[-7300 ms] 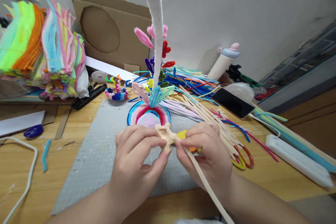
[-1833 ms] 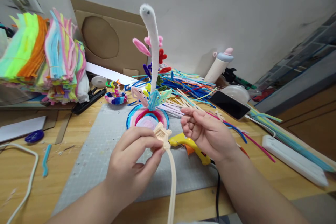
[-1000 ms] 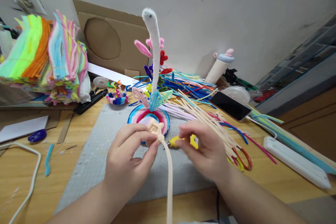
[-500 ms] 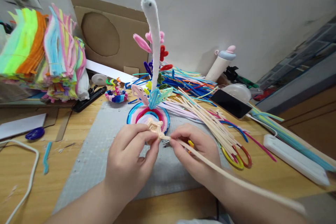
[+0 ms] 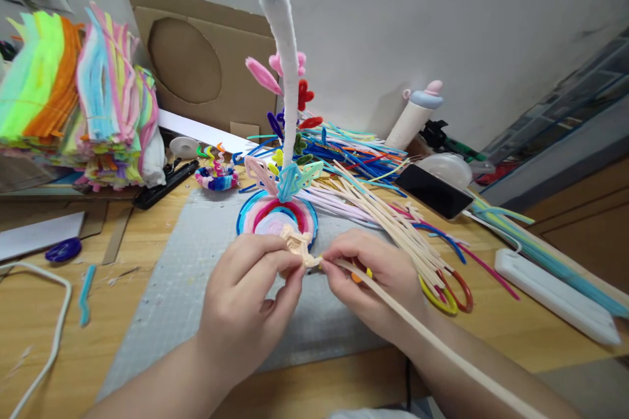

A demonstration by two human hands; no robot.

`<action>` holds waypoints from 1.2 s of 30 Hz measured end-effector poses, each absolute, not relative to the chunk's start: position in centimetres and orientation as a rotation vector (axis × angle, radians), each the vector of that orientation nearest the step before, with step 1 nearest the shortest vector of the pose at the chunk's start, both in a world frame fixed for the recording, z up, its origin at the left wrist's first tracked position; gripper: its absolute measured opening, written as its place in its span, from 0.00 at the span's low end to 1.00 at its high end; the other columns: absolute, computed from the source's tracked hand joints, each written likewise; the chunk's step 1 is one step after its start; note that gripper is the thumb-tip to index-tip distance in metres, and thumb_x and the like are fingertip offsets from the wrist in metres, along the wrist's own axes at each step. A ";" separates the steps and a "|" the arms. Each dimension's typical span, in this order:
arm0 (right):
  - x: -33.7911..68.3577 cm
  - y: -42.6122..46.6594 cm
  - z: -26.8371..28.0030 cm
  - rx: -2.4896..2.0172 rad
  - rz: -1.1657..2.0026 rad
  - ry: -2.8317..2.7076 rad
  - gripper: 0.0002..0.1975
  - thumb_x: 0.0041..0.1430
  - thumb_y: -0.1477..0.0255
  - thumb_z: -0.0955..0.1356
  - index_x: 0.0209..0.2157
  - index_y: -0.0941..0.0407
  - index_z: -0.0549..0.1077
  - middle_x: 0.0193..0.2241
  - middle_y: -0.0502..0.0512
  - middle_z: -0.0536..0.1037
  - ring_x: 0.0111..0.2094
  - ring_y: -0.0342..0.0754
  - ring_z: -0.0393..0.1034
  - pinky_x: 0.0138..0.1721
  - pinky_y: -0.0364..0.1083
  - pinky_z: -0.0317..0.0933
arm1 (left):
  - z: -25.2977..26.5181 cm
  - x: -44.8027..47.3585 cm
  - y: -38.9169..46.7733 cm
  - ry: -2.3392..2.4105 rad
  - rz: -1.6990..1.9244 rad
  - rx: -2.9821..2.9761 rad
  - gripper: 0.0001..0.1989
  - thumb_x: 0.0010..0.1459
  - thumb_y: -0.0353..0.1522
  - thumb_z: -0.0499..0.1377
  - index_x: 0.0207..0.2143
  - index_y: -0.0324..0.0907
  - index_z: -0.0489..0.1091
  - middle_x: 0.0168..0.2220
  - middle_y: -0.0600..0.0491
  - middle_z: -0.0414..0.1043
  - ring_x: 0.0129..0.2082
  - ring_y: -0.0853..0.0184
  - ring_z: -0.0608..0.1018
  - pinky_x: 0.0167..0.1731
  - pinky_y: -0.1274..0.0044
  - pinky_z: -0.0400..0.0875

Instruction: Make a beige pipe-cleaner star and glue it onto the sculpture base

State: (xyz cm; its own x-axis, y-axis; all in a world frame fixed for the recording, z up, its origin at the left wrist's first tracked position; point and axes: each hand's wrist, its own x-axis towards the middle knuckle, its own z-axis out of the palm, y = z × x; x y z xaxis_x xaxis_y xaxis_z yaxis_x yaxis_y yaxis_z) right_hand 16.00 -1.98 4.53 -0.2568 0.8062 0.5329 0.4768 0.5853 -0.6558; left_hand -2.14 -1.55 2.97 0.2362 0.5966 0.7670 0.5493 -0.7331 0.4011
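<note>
Between thumb and fingers, my left hand [image 5: 255,288] pinches a small cream shape bent from pipe cleaner [image 5: 296,242], with a hollow in its middle. My right hand [image 5: 376,278] grips the long cream pipe cleaner [image 5: 407,314] that runs out of this shape, close to where they join. Its loose length trails over my right wrist to the lower right. A small orange-yellow piece [image 5: 363,274] shows by my right fingers, partly hidden. Just behind the hands stands a pipe-cleaner craft with a round striped base [image 5: 244,211] and a tall white stem [image 5: 289,91].
A grey cutting mat [image 5: 162,281] lies under the hands. Loose cream pipe cleaners [image 5: 383,222], a black phone [image 5: 433,192] and a white power strip [image 5: 555,294] lie to the right. Bundled pipe cleaners [image 5: 44,78] and cardboard [image 5: 236,72] stand at the back left.
Both hands and the cream shape have shifted slightly to the right. The loose end of the pipe cleaner has swung lower, past the bottom edge of the view.
</note>
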 end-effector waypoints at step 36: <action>16.0 -2.6 5.5 -1.155 0.696 -1.817 0.06 0.50 0.81 0.67 0.26 0.56 0.69 0.22 0.45 0.68 0.22 0.39 0.61 0.23 0.39 0.55 | 3.3 -2.1 -1.8 1.044 1.532 2.454 0.11 0.49 0.19 0.62 0.34 0.40 0.71 0.33 0.51 0.73 0.35 0.66 0.75 0.36 0.74 0.69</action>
